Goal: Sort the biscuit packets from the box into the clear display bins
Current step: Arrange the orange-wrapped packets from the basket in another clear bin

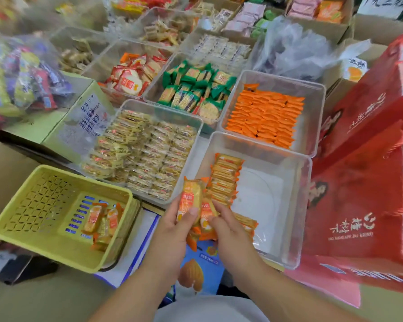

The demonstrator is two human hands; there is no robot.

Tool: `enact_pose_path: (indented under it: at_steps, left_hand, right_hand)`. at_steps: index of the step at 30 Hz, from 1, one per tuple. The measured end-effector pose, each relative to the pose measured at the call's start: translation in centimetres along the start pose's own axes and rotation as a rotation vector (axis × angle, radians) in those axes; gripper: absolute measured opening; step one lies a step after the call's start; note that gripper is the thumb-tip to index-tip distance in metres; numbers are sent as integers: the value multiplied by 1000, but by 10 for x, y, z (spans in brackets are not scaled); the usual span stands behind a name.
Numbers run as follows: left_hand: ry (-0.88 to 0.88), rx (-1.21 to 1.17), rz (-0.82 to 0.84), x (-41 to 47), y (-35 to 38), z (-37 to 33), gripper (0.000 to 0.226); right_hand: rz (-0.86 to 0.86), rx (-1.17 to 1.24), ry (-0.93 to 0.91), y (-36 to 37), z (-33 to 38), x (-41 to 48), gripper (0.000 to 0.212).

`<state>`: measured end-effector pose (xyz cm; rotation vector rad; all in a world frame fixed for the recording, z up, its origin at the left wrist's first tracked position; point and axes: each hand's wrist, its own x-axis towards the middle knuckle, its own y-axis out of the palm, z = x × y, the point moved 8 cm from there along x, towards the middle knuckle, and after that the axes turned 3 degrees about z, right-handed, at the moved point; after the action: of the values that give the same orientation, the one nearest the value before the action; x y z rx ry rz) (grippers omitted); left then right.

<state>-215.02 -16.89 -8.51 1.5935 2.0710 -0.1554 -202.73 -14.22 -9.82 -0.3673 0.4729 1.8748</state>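
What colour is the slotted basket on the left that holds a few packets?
The basket is pale yellow-green; the head view, the only one, shows it clearly.

I count eight clear bins [311, 163], though the far ones blur and there may be more, plus one yellow basket [33, 240] and two red boxes [363, 117]. Two hands show, a left hand [172, 231] and a right hand [230, 231]. One row of orange packets [225, 180] stands in the nearest bin, and three or four lie jumbled in the basket.
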Motion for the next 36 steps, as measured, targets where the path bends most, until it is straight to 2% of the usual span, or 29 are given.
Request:
enact_pose_path:
  at_steps: [2,5,8,11,16,19,21,24,27,28,30,31,33,36]
  left_hand:
    - [7,-17,-35,-1,11,3,46]
    - [-8,-16,-79,-1,18,3,33]
    - [-29,-6,-100,-2,20,1,28]
    - [30,46,-141,-4,18,-7,23]
    - [139,197,-114,0,24,-16,37]
    - [137,294,-26,1,32,-12,38]
    - [87,332,54,5,38,-6,42]
    - [-7,368,141,8,40,4,45]
    - [-96,342,216,13,41,13,52]
    - [-94,397,237,20,48,14,56]
    - [-23,392,383,17,48,12,52]
    - [-34,391,361,26,44,16,51]
    - [-37,509,371,35,46,16,53]
    - [-8,783,196,40,23,13,55]
  right_hand:
    - [-27,0,-10,-6,1,-2,37]
    - [15,66,47,-5,-7,-1,34]
    - [106,188,119,5,-12,0,46]
    - [80,283,104,3,-7,3,57]
    - [71,426,29,-1,-1,9,45]
    - [64,283,-52,-3,6,7,48]
    - [63,197,-40,-5,6,6,49]
    - [71,118,24,-10,-1,9,36]
    - [79,148,70,-20,-5,12,40]
    - [83,172,85,-24,-5,14,42]
    - [83,193,103,-35,-6,19,44]
    - [66,176,104,-44,-8,24,45]
    - [-53,107,89,-72,-9,37,59]
    - [-370,-305,73,-129,-10,65,93]
